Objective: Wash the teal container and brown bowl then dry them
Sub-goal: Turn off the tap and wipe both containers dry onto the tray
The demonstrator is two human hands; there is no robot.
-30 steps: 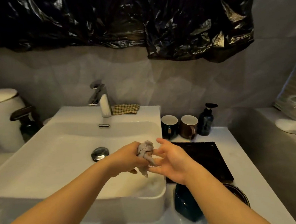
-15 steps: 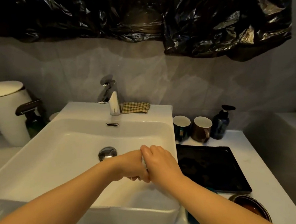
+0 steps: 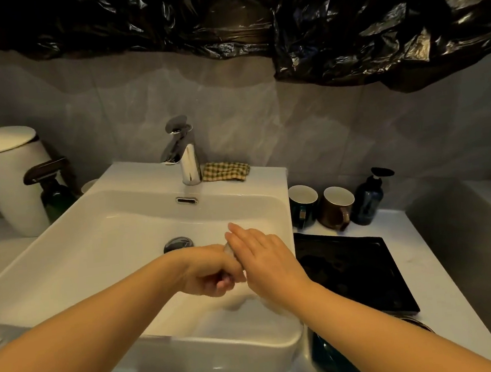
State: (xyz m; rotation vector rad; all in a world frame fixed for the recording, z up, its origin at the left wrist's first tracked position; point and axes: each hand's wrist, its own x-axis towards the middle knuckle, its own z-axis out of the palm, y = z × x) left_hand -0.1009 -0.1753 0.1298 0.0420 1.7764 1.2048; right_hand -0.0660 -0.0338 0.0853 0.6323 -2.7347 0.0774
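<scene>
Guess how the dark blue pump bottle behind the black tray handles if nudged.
The dark blue pump bottle is tall and narrow, so a sideways nudge probably tips it. Its glossy wall looks rigid and maybe slippery. It stands close to the glossy brown mug, so tipping might knock that.

Glossy white ceramic sink (image 3: 65,263), polished chrome tap (image 3: 189,164), checked woven cloth (image 3: 225,172), crinkled shiny black plastic sheet (image 3: 342,20)

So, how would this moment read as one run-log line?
left hand: grips small grey cloth over white ceramic sink | right hand: flat against cloth | dark teal container: on white counter, untouched
</scene>
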